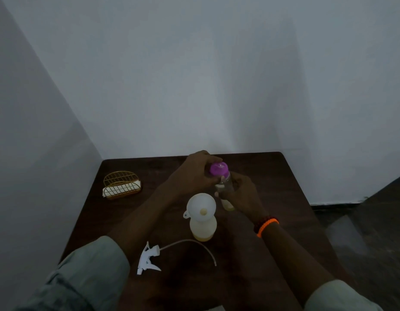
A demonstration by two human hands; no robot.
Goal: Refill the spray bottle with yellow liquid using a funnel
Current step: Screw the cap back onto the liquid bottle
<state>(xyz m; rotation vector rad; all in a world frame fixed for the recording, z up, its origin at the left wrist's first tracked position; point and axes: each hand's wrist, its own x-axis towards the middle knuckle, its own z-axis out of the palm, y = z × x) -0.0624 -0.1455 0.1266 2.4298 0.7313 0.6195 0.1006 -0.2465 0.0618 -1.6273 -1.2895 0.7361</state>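
My left hand [195, 173] grips the purple cap [219, 169] while my right hand [241, 194] holds the refill bottle [226, 187], far of the funnel [201, 207] seated in the spray bottle [203, 227] mid-worktop. I'm likely working the cap; next depends on whether pouring is done.

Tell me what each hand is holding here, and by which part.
Both hold the clear plastic bottle. The left hand has its fingers around the purple screw cap; the right hand grips the bottle's body lower down.
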